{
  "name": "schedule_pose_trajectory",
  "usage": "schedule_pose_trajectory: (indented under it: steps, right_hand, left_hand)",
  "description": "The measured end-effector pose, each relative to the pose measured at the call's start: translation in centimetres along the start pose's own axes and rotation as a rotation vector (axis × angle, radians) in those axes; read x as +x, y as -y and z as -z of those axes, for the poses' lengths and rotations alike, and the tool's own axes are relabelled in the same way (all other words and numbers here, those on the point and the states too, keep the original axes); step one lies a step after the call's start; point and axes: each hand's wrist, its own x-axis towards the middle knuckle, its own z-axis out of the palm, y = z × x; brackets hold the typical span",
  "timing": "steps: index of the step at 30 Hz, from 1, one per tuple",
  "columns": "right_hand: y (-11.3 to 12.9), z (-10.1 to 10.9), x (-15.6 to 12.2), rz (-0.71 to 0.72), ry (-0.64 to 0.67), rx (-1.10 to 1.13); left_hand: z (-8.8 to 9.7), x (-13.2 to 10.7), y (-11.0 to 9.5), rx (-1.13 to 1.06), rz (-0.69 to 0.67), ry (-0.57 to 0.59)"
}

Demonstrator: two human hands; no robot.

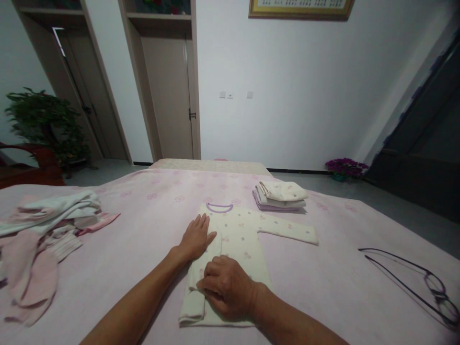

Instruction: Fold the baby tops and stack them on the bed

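A small cream shirt (pixel 240 235) with pink dots and a lilac neckline lies flat on the pink bedspread (pixel 151 239). Its left sleeve is folded in over the body; its right sleeve stretches out to the right. My left hand (pixel 196 238) lies flat and open on the folded left side near the shoulder. My right hand (pixel 227 286) rests lower on the shirt, fingers curled and pinching the folded sleeve's edge.
A stack of folded cream and lilac clothes (pixel 280 195) sits beyond the shirt. A heap of unfolded pink and white clothes (pixel 43 230) lies at the left. Glasses (pixel 424 282) lie at the right. Doors, a plant (pixel 43 124) and flowers (pixel 345 167) stand beyond the bed.
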Motion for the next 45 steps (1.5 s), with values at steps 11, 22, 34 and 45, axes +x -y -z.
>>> schedule_pose_trajectory:
  steps: [11, 22, 34, 45]
  right_hand:
    - [-0.1, -0.3, -0.2, 0.053, -0.065, 0.019]
    - [0.0, -0.6, -0.4, 0.185, -0.114, 0.016]
    - [-2.6, 1.8, -1.1, -0.106, -0.404, 0.138]
    - [-14.9, 9.5, -8.6, -1.18, -0.246, -0.405]
  left_hand:
    - [1.1, -1.6, -2.1, 0.073, -0.089, -0.094]
    - [-0.6, -3.5, -3.8, 0.118, -0.098, -0.035]
    - [1.2, -9.6, -4.5, 0.04, -0.221, 0.136]
    - [1.3, -10.5, -4.5, -0.024, -0.238, 0.108]
